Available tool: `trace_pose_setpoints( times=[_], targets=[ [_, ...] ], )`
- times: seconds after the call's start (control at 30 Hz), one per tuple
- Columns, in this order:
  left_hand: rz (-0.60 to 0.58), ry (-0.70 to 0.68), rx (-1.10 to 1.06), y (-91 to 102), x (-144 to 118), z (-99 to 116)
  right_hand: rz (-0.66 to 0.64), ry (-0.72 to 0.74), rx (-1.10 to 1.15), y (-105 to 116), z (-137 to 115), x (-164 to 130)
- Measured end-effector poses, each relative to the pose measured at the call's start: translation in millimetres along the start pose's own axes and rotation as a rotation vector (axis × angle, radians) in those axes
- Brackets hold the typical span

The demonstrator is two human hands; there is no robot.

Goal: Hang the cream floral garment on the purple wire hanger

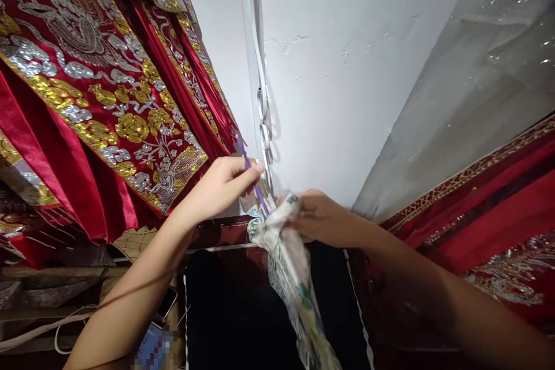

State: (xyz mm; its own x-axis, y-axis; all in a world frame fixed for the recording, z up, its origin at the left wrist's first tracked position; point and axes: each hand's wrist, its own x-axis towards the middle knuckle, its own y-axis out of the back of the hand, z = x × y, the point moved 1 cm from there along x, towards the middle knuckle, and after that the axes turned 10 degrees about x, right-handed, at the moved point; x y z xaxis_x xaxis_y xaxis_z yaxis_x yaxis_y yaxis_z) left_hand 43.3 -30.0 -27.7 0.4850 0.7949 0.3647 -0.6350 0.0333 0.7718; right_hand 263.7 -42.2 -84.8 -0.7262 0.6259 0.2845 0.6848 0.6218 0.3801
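Observation:
My left hand [236, 178] pinches a thin purple stick [245, 153] between thumb and fingers. The stick slants down to the right, its lower end reaching a gathered whitish cloth [277, 231]. That cloth is thin, with blue, green and yellow patches, and it hangs down over a black surface toward the bottom of the view. My right hand [318, 214] is closed around the upper part of the cloth, with some fingers hidden behind it. Both hands are close together, in front of a white wall.
Red garments with gold and silver embroidery [130, 98] hang at the left. White straps [259, 58] run down the wall. Clear plastic sheeting [459, 87] and red beaded fabric [498, 231] are at the right. A phone [169, 302] lies at lower left by wooden slats [52, 272].

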Motion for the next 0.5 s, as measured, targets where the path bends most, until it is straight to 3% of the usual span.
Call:
trace_pose_setpoints(
  times=[0.1,0.2,0.3,0.4,0.5],
  targets=[
    [-0.072,-0.045,-0.066,3.0,-17.0,-6.1,0.331,0.036,-0.358,22.0,29.3,11.2],
    [-0.035,-0.089,-0.216,5.8,-27.5,-12.0,0.282,0.118,-0.593,34.6,54.9,21.5],
    [0.057,-0.093,-0.4,4.6,-26.3,-18.8,0.216,0.268,-0.708,29.7,65.4,31.4],
    [0.121,-0.097,-0.661,2.5,-15.3,-33.3,0.25,0.411,-0.78,23.0,59.9,41.1],
    [0.232,0.033,-0.929,2.4,-1.7,-55.7,0.337,0.453,-0.819,31.0,45.4,53.9]
  ],
)
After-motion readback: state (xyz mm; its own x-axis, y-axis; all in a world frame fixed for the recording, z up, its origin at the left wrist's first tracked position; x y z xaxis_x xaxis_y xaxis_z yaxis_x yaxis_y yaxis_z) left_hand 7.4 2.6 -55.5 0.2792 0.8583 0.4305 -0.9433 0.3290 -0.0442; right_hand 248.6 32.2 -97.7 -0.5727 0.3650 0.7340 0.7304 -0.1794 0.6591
